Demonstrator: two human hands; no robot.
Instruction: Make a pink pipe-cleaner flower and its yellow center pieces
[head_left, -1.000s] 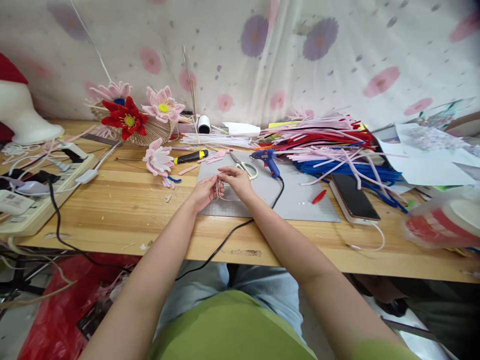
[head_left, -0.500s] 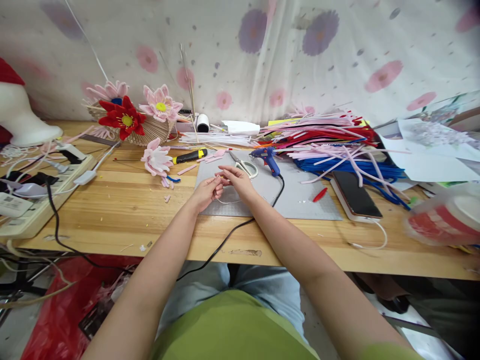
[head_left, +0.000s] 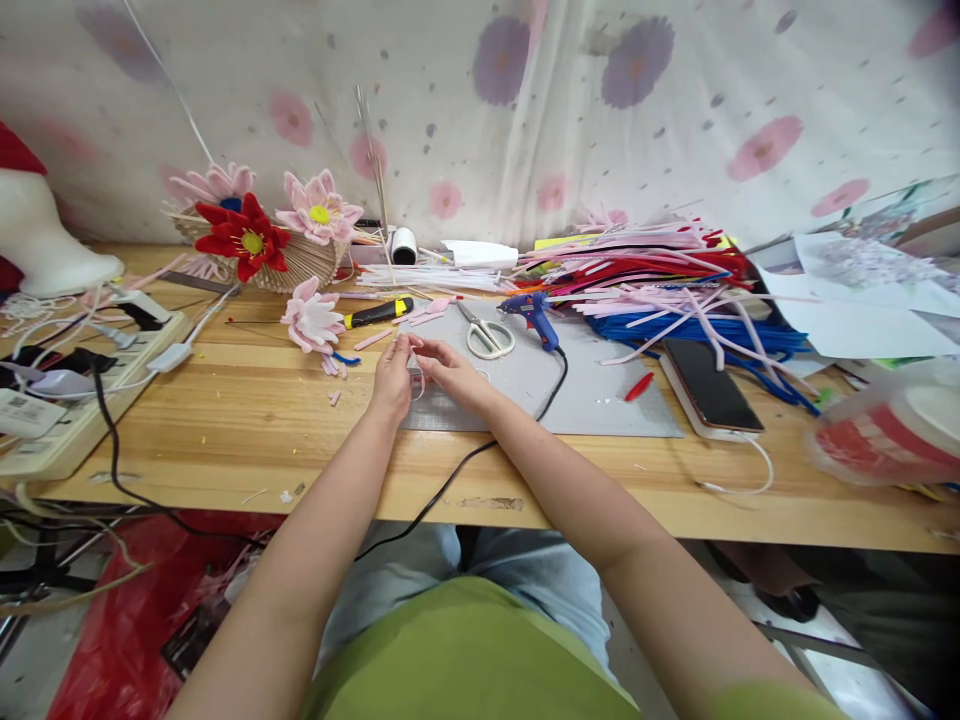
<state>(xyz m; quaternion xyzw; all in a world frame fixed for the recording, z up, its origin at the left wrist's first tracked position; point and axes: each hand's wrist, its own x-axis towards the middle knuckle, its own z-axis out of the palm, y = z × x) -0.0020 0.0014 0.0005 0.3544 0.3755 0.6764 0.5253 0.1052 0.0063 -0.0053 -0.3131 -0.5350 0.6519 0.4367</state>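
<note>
My left hand [head_left: 393,382] and my right hand [head_left: 451,374] meet over the left part of a grey cutting mat [head_left: 592,405]. The fingertips of both are pinched together on a thin white strand [head_left: 420,388], which curves down between the hands. Whether it is thread or a fine chenille stem, I cannot tell. White-handled scissors [head_left: 489,340] lie on the mat just beyond my right hand. Farther right is a blue glue gun [head_left: 534,318]. A pink and white chenille flower [head_left: 312,316] rests on the wood left of the mat.
Pink, red and blue chenille stems [head_left: 675,285] are piled at the back right. A phone [head_left: 712,388] lies right of the mat, near a cup [head_left: 892,430]. The glue gun's black cord [head_left: 450,490] crosses the front edge. A power strip [head_left: 97,390] sits at left.
Both hands have shifted left and slightly nearer each other's fingertips, with the white strand between them. The scissors, partly covered by my right hand before, now show fully.
</note>
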